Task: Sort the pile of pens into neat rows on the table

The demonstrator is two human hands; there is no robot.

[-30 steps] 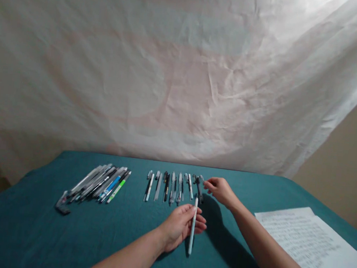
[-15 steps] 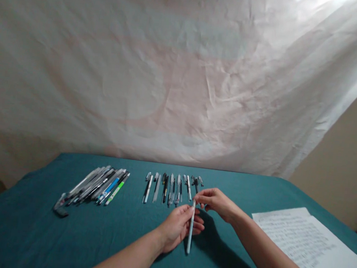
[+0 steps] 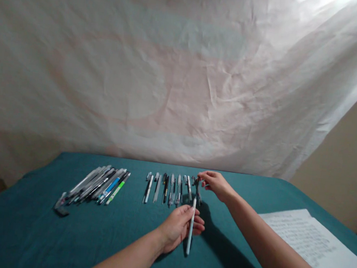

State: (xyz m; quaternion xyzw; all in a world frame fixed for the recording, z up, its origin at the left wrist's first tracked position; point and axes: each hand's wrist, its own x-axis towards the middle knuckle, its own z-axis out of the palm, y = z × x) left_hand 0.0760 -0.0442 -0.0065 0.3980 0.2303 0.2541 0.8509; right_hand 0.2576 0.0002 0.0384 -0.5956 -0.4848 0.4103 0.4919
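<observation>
My left hand (image 3: 180, 227) holds a slim white pen barrel (image 3: 191, 232) between thumb and fingers, its lower end pointing toward me. Above the barrel's top end, my right hand (image 3: 216, 185) pinches a thin dark pen refill (image 3: 196, 189), which lines up with the barrel opening. Whether the refill's lower tip is still inside the barrel is too blurred to tell. Just beyond my hands lies a row of pens taken apart, with a white barrel (image 3: 149, 189), a black barrel (image 3: 166, 189) and small caps (image 3: 157, 176). My right fingers partly cover the row's right end.
A pile of pens (image 3: 97, 185) lies at the left, with a green pen (image 3: 116, 190) on its near side and a dark crumpled item (image 3: 61, 210) by its corner. Written paper sheets (image 3: 336, 263) lie at the right on the green cloth (image 3: 30, 229). A pale sheet (image 3: 183, 88) hangs behind.
My right hand has moved up and away from the barrel's top, drawing out the dark refill. My left hand stays in place with the barrel.
</observation>
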